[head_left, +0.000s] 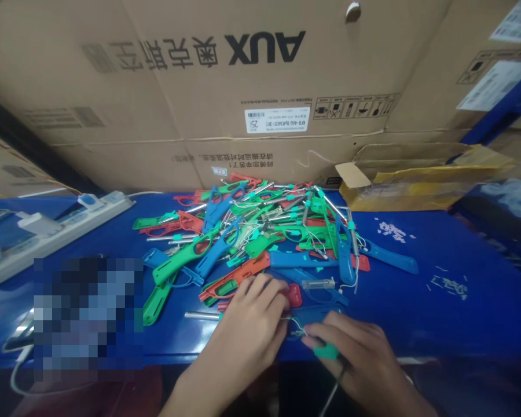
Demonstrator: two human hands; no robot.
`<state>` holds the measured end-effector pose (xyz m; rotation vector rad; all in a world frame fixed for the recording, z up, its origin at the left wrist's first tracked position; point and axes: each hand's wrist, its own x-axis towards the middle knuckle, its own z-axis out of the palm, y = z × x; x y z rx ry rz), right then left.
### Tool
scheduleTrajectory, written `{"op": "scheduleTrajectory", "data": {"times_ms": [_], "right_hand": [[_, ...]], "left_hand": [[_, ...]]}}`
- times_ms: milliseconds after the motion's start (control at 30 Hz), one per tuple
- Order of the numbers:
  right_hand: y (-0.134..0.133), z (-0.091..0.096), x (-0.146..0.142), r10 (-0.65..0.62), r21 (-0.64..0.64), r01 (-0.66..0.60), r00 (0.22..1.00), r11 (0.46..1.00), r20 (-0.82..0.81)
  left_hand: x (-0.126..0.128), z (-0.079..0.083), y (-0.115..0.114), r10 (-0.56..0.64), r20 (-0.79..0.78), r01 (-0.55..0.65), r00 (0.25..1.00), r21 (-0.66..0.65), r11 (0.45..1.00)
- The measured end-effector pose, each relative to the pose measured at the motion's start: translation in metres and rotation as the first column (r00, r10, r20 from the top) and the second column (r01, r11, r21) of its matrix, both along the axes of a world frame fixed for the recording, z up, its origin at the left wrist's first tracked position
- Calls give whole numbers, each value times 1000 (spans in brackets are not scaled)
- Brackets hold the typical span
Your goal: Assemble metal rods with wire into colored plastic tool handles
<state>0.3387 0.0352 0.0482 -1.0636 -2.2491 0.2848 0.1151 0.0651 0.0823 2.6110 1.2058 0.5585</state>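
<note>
My right hand (358,359) is closed on a small teal-green plastic part (327,350) of a gas lighter's inner assembly, with a thin metal rod below it. A thin pale wire (296,323) runs from its fingertips toward my left hand (258,313). The left fingers are curled and closed at the pile's front edge; what they grip is hidden. Beneath and between both hands lies a blue plastic lighter shell (315,315). An orange shell half (238,277) is just beyond the left hand, and a metal tube (202,315) sticks out to its left.
A heap of red, green and blue lighter shells (217,255), metal tubes and wires covers the middle of the blue table (481,255). Small white pieces (391,230) lie right. An opened carton (408,188) and large boxes stand behind. A power strip (82,223) is left.
</note>
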Motion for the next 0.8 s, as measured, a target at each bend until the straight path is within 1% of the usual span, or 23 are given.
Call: {"op": "scheduleTrajectory", "data": {"times_ms": [133, 333, 433, 500, 600, 800], "right_hand": [[0, 0, 0, -16, -24, 16, 1000, 1000, -10], [-1, 0, -1, -23, -27, 23, 1000, 999, -17], [-1, -2, 0, -26, -34, 24, 999, 999, -36], [-1, -3, 0, -25, -32, 24, 998, 999, -57], [-1, -5, 0, -30, -26, 28, 996, 999, -80], [-1, -2, -3, -50, 1, 50, 996, 999, -76]], "left_hand": [[0, -2, -3, 21, 7, -21, 1000, 16, 1000], [1, -10, -5, 42, 0, -41, 999, 39, 998], [-2, -8, -7, 51, 8, -52, 999, 24, 998], [-8, -3, -9, 38, 19, -37, 999, -33, 999], [-24, 6, -10, 23, 43, -18, 999, -106, 994], [-57, 11, 0, 31, 43, -25, 999, -133, 991]]}}
